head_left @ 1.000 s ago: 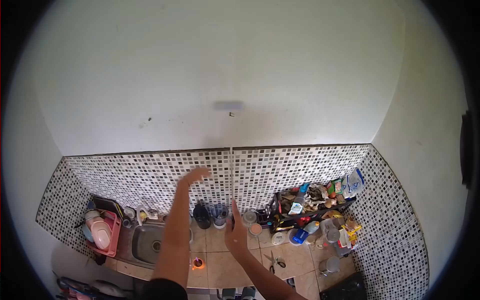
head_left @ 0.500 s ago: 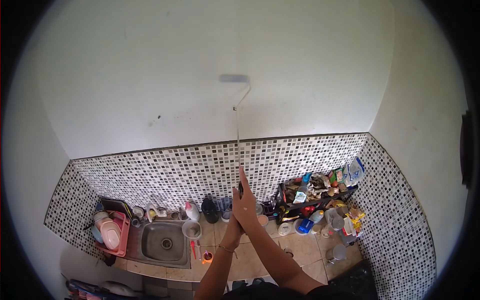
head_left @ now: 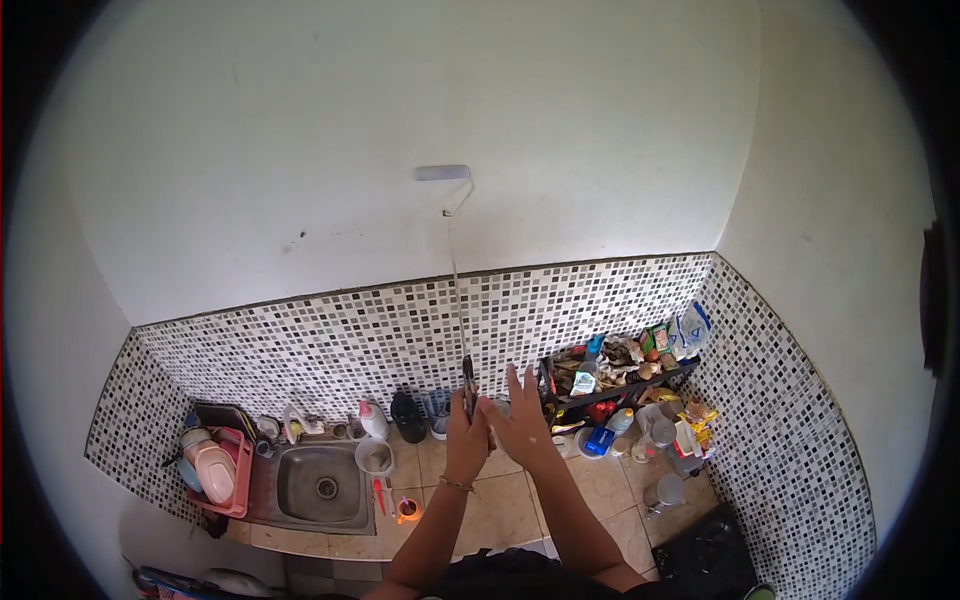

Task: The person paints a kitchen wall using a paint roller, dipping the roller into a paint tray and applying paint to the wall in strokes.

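Observation:
A paint roller (head_left: 441, 173) with a pale sleeve and a bent wire frame is up against the white wall, above the tiles. Its long thin pole runs down towards me and ends in a dark grip (head_left: 468, 371). Wrapped round that grip is my left hand (head_left: 466, 442), with a bracelet at the wrist. My right hand (head_left: 518, 432) is beside it, fingers stretched out and apart, the thumb right at the left hand and the grip.
Below, a tiled counter (head_left: 500, 507) holds a steel sink (head_left: 323, 484), a pink dish rack (head_left: 243, 470), a white tub (head_left: 375, 457) and a dark bottle (head_left: 407, 415). A crowded black rack (head_left: 630, 388) stands right, near a black stove (head_left: 708, 560). Mosaic tiles (head_left: 300, 350) line the walls.
My right hand has loosened from the grip and spread its fingers, while the left keeps hold. The roller sits slightly lower and further left in view; the whole view has shifted a little.

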`<action>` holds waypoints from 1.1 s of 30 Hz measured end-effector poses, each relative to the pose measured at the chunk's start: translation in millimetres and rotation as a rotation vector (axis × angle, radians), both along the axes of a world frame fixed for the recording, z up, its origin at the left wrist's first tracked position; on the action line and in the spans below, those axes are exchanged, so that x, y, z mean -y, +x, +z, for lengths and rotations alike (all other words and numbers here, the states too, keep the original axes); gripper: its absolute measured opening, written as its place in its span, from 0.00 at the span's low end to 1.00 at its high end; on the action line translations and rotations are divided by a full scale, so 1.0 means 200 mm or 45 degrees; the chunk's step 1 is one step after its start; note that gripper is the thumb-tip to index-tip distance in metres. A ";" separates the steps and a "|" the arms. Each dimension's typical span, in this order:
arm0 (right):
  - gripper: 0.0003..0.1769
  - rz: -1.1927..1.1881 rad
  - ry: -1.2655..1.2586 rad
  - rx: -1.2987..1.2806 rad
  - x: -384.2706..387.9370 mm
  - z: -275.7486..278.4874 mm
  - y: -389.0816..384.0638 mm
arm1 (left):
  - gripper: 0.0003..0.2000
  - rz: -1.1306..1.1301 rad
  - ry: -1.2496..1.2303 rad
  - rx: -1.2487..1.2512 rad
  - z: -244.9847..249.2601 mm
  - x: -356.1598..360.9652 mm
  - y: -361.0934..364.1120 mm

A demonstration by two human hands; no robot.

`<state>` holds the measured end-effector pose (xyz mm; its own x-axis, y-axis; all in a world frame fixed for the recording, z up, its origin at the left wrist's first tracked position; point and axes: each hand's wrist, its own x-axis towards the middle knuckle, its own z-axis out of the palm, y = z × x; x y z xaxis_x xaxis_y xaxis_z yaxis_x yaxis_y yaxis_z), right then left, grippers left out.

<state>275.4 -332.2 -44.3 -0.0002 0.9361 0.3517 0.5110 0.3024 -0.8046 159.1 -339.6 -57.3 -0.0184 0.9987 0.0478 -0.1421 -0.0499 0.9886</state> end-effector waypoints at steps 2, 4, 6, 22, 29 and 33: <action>0.44 -0.064 0.165 0.156 0.09 0.08 -0.03 | 0.16 0.151 0.338 -0.180 -0.11 -0.07 0.03; 0.42 -0.104 0.277 0.236 0.10 0.08 -0.02 | 0.21 0.266 0.524 -0.283 -0.07 -0.07 0.07; 0.40 -0.120 0.341 0.245 0.09 -0.03 0.02 | 0.26 0.348 0.558 -0.303 0.06 -0.01 0.10; 0.12 -0.084 0.109 -0.143 -0.16 -0.34 0.28 | 0.28 0.351 0.502 -0.756 0.34 -0.37 0.04; 0.09 0.033 -0.041 -0.163 -0.11 -0.69 0.27 | 0.30 0.343 0.478 -0.746 -0.30 -0.16 0.09; 0.07 -0.002 0.041 -0.090 -0.18 -0.47 0.29 | 0.31 0.344 0.512 -0.745 -0.21 -0.19 0.09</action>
<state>333.9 -296.7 -138.5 0.0271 0.9243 0.3808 0.4533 0.3282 -0.8287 178.0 -301.2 -99.4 -0.1196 0.8664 0.4848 0.4686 -0.3812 0.7969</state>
